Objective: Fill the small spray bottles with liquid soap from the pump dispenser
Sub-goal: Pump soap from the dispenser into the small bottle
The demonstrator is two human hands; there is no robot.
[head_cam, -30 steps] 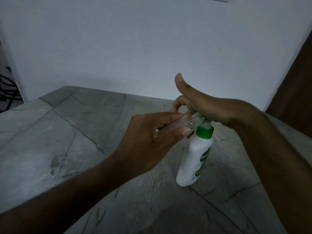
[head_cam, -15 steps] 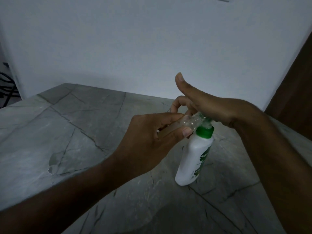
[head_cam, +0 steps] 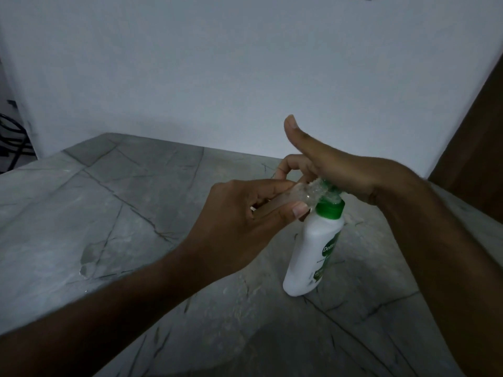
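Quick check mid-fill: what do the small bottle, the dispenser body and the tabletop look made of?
Small bottle: clear, glossy, likely plastic; it shows through. Dispenser body: opaque white plastic, smooth, with a green collar. Tabletop: grey, dark-veined, stone-like, matte; possibly laminate.

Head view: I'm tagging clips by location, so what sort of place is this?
Probably a home room, not a workshop: a grey marble-patterned table against a plain white wall, a wooden door at right, and a household soap dispenser.

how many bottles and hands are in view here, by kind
pump dispenser: 1
small spray bottle: 1
left hand: 1
right hand: 1
total: 4
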